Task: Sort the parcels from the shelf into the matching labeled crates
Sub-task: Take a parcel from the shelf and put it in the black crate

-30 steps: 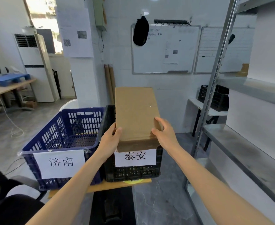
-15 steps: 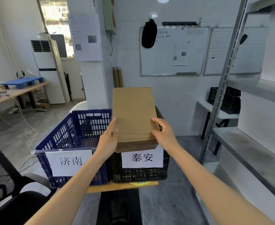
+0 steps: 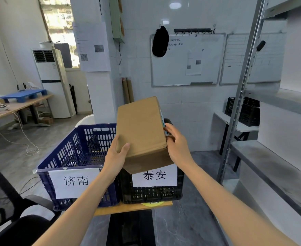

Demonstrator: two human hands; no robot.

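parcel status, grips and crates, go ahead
Left grip and right grip both holding cardboard parcel. Parcel tilted, held over black crate labelled 泰安. Blue crate alongside, left. Black crate's inside hidden behind parcel.

Parcel [image 3: 140,128] — matt cardboard; blue crate [image 3: 71,153] — plastic.

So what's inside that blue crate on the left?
In the blue crate only its slotted floor and walls show, with no parcel in sight. Its near right corner is hidden behind the left hand and the cardboard box.
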